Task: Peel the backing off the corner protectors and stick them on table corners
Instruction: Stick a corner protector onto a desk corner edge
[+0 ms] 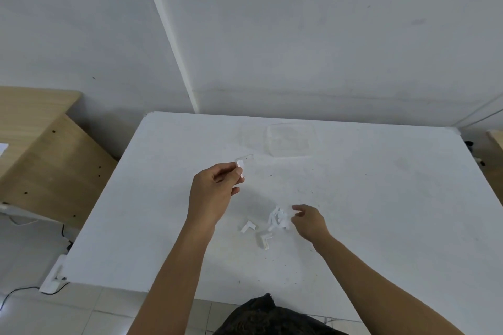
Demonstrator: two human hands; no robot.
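My left hand (215,193) is raised over the middle of the white table (381,198) and pinches a clear L-shaped corner protector (243,162) between thumb and fingers. My right hand (309,221) rests low on the table, fingers loosely apart at the edge of a small heap of white backing strips (277,219); I cannot see anything gripped in it. Two more corner protectors lie near the heap: a white-backed one (248,226) and a clear one (264,240).
A clear plastic box (292,139) and its lid (251,134) sit at the table's far side, near the white wall. A wooden desk (40,149) stands to the left. A power strip (53,277) and cables lie on the tiled floor at lower left.
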